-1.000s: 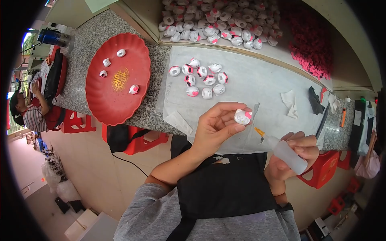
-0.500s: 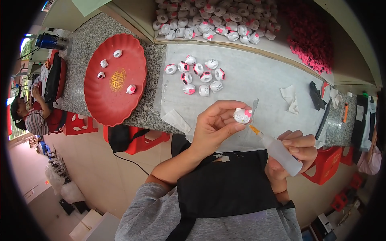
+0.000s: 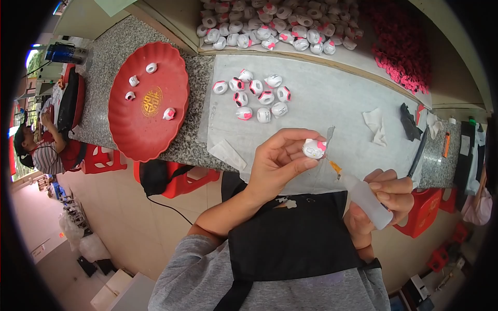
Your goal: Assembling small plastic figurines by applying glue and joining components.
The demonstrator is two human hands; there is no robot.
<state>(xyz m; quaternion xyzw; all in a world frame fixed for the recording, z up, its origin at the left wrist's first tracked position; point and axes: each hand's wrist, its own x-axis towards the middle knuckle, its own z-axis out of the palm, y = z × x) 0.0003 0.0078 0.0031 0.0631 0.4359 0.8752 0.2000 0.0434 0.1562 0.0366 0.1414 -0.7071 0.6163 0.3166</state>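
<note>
Between the thumb and fingertips of my left hand (image 3: 282, 158) is a small white toy head (image 3: 314, 149) with a pink bow, held above the pale sheet. My right hand (image 3: 386, 199) is wrapped round a translucent white squeeze bottle (image 3: 367, 203). Its orange-yellow nozzle (image 3: 335, 167) points up and left at the toy head, with a small gap between them. Beyond my hands, several white-and-pink toy heads (image 3: 266, 98) lie in a loose group on the pale sheet (image 3: 321, 98).
A scalloped red tray (image 3: 120, 122) with several small white pieces stands at left on the speckled counter (image 3: 199, 83). White toy heads (image 3: 275, 26) fill a shelf beside a pink heap (image 3: 402, 57). Crumpled paper (image 3: 374, 127) and a dark cloth (image 3: 410, 123) lie at right. Another person (image 3: 46, 147) sits far left.
The squeeze bottle in my right hand has shifted slightly right and down, widening the gap between its nozzle and the toy head. My left hand has barely moved.
</note>
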